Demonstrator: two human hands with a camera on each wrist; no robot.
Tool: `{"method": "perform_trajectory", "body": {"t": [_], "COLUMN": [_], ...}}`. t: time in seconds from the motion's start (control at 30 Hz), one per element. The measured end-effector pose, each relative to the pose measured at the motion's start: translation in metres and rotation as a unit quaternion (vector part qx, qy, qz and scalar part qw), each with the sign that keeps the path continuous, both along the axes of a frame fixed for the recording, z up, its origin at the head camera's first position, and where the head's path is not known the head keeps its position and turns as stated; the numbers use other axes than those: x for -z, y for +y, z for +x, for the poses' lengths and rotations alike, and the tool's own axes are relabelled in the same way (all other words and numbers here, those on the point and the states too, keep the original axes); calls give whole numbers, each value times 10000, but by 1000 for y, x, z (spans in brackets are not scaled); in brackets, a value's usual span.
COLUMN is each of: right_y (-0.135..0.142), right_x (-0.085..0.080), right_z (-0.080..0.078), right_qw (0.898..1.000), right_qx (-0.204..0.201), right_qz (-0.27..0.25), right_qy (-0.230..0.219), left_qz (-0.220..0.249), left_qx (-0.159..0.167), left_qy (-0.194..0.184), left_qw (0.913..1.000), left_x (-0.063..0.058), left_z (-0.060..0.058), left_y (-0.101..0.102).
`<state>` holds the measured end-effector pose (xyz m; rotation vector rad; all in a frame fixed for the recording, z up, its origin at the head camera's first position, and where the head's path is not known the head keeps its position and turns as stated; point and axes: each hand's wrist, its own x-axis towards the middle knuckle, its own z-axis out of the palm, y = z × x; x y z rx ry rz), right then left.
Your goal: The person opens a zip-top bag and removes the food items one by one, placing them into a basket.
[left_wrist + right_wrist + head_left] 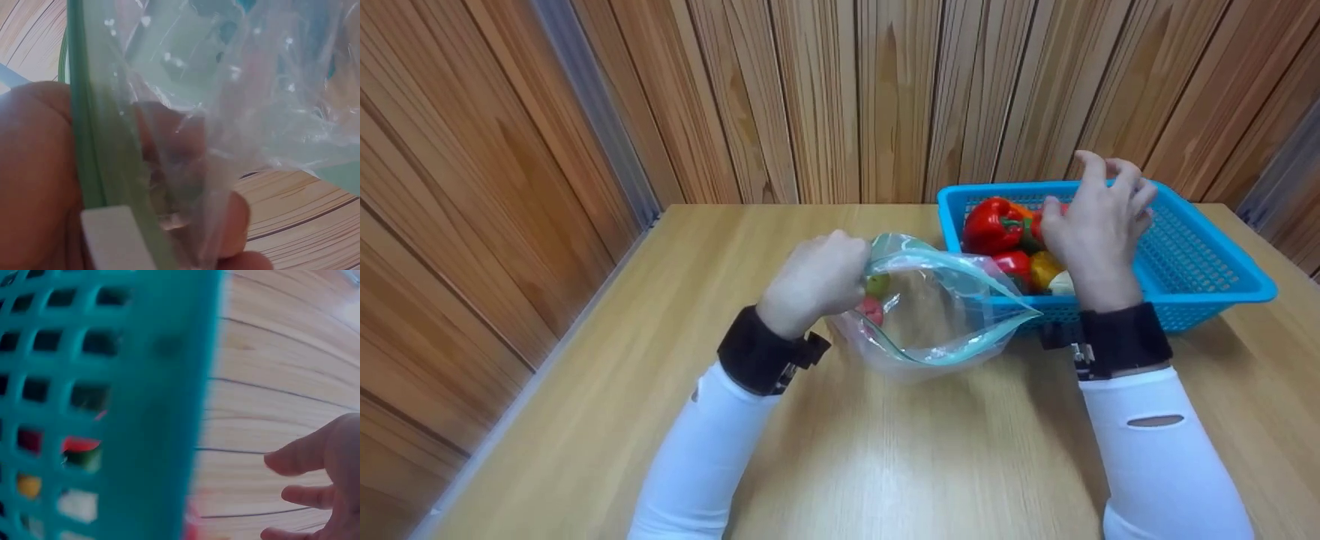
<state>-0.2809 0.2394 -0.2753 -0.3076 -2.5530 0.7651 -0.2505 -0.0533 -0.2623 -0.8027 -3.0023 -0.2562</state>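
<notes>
My left hand (pixel 821 277) grips the edge of a clear zip bag (pixel 937 352) with a green-blue seal, its mouth spread wide. In the left wrist view the bag's green zip strip (pixel 93 135) runs between thumb and fingers, next to a white slider (pixel 118 239). Through the plastic show a pink-red item (pixel 871 310) and a green one (pixel 877 285), their kinds unclear. Above the blue basket (pixel 1207 298) my right hand (pixel 1099 225) hovers with fingers spread, holding nothing. Beneath it lie red bell peppers (pixel 990 225), a yellow item (pixel 1044 270) and a whitish one (pixel 1062 283).
The basket stands at the back right of the wooden table (pixel 877 450), its vegetables gathered at the left end. A plank wall (pixel 817 97) rises behind the table, and another (pixel 457 187) stands on the left. The bag overlaps the basket's front left corner in the head view.
</notes>
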Motion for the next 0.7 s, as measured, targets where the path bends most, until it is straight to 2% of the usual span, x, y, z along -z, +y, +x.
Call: {"method": "perform_trajectory", "body": {"t": [0.1, 0.17, 0.2, 0.27, 0.33, 0.4, 0.47, 0.5, 0.53, 0.57, 0.6, 0.7], "right_y": [-12, -21, -26, -34, -42, -50, -58, -62, -65, -68, -72, -84], "right_x": [-6, -10, -11, -14, -17, -19, -20, -20, -20, -20, -19, -13], "right_z": [9, 16, 20, 29, 37, 46, 53, 56, 58, 59, 60, 55], "right_qw": [9968, 9861, 9762, 9453, 9007, 8530, 8168, 8066, 8013, 7999, 8055, 8341], "right_qx": [-395, -880, -1229, -2039, -3018, -4097, -5016, -5392, -5661, -5834, -5843, -5358], "right_qz": [-8, -17, 44, 233, 416, 514, 478, 458, 485, 539, 655, 1197], "right_qy": [702, 1409, 1788, 2534, 3098, 3191, 2809, 2378, 1876, 1299, 736, -538], "left_qz": [-104, -185, -209, -227, -209, -132, -66, -54, -30, -23, -22, 2], "left_qx": [-35, -43, -50, -70, -108, -150, -175, -180, -179, -166, -139, 73], "left_qy": [107, 183, 195, 178, 130, 19, -46, -57, -68, -63, -24, 192], "left_qw": [9999, 9997, 9996, 9996, 9996, 9998, 9998, 9998, 9998, 9998, 9999, 9998], "left_x": [1, 1, 1, 2, 2, 1, 1, 1, 1, 2, 2, 3], "left_z": [0, 0, 0, 0, 0, 0, 0, 0, 0, 0, -1, -2], "left_y": [-1, -1, 0, 0, 1, 1, 2, 2, 2, 1, 1, 0]}}
